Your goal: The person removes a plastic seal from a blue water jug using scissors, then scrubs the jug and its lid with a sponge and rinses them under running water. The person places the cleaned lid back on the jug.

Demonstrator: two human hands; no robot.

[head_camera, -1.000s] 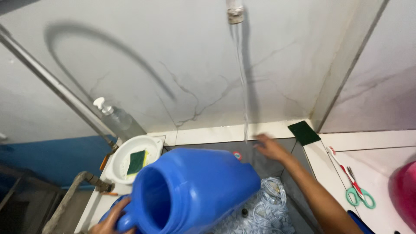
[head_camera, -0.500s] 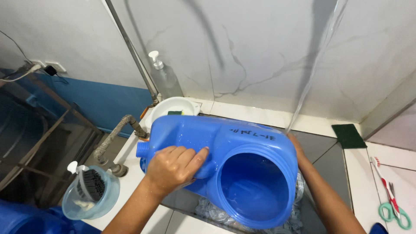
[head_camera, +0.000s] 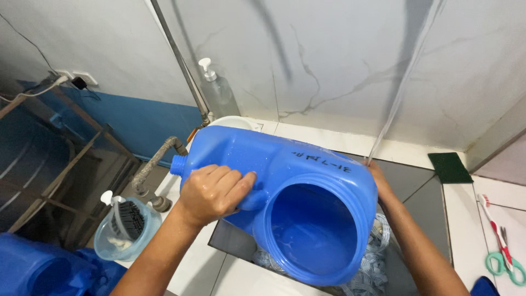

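The big blue jug [head_camera: 285,203], its bottom cut away into a wide opening that faces the camera, is held tipped on its side over the dark sink [head_camera: 424,197], threaded neck pointing away to the left. The left hand [head_camera: 213,192] is clenched over the jug's near shoulder by the moulded handle, fingers wet. The right hand [head_camera: 378,175] is mostly hidden behind the far wall of the jug, and only its heel and wrist show, so I cannot tell whether it grips or merely props. A thin stream of water [head_camera: 394,104] falls just above that right hand and meets the jug's upper edge. The likeliest trouble, as I judge it, is a slip: wet plastic, a wet palm and a bulky body gripped near one end could let the jug roll down onto the clear plastic pieces [head_camera: 378,257] lying beneath it in the sink. Water striking the outside could also run off towards the counter [head_camera: 339,140] beyond the hands. Just left of the left hand a small tub with a brush [head_camera: 127,225] sits near the edge, within reach of a swinging neck, and the pump bottle [head_camera: 217,90] beyond could be knocked too.
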